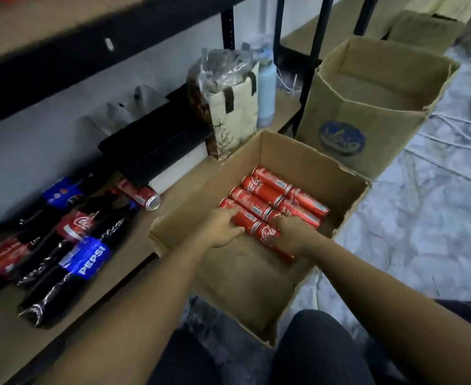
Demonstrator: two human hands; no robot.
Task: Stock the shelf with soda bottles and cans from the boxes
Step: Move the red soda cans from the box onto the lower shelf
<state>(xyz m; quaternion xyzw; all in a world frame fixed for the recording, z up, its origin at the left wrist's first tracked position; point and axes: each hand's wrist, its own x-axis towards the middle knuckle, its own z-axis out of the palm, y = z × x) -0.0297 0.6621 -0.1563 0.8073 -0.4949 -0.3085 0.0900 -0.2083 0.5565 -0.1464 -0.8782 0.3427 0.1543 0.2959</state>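
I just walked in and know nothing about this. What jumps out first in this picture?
The red cans lying in rows in the open cardboard box at centre stand out most, with the left hand and right hand inside it, gripping the nearest ones. On the shelf to the left lie dark soda bottles, one with a bright blue Pepsi label.

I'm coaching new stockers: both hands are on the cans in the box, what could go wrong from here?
Lifting several red cans at once, the left hand or right hand could let one slip back into the box. The lone can on the shelf lies on its side; it, and others laid likewise, might roll off.
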